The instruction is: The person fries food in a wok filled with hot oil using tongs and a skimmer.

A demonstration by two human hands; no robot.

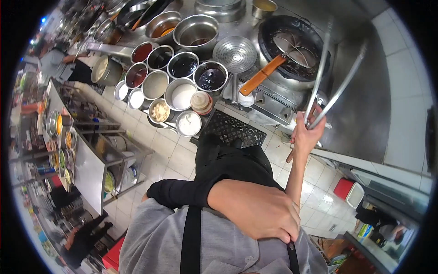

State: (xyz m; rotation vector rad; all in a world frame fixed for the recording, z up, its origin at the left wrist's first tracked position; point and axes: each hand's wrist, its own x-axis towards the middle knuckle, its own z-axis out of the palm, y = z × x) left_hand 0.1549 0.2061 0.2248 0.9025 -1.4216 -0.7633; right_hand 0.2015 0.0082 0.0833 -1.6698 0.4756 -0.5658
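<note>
My right hand (308, 131) is closed around long metal tongs (319, 82); their two arms spread apart toward the upper right, beside the wok. A short brown end pokes out below that hand. My left hand (258, 210) lies across my chest with its fingers curled at the black apron strap (292, 256) on my right side. The black wok (315, 34) sits on the stove, with dark liquid inside. A round strainer with a wooden handle (264, 75) rests over it. Left of the wok lies a perforated metal skimmer (235, 54).
Several metal pots of sauces and seasonings stand left of the stove, among them a pot of white powder (181, 95). A squeeze bottle (201, 101) is beside them. A black mat (235, 130) covers floor tiles. Other people work at far left; a red cooler (343, 189) sits right.
</note>
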